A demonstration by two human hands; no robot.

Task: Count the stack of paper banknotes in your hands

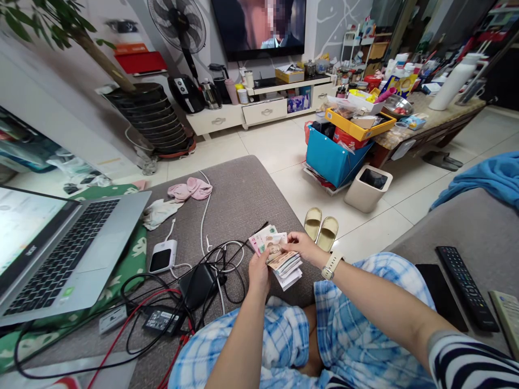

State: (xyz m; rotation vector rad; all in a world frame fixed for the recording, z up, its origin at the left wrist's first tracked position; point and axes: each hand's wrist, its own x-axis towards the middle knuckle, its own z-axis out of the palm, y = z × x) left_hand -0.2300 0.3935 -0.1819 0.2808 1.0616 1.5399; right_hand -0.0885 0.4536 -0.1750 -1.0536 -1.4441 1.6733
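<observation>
A thick stack of banknotes (286,263) is held between my two hands above the grey sofa seat. My left hand (259,273) grips the stack from the left, its thumb lying on the top notes. With its fingertips, my right hand (300,246) pinches the upper right edge of a banknote (277,244). Some notes fan out toward the upper left, showing pink and green print. Paler paper sticks out at the bottom of the stack. A watch with a light band is on my right wrist.
To the left lie a laptop (77,243), a white power bank (162,256), a black adapter (164,320) and tangled cables. A remote control (466,286) and a dark phone-like slab (441,296) rest at the right. Slippers (327,233) and a bin (367,192) stand on the floor ahead.
</observation>
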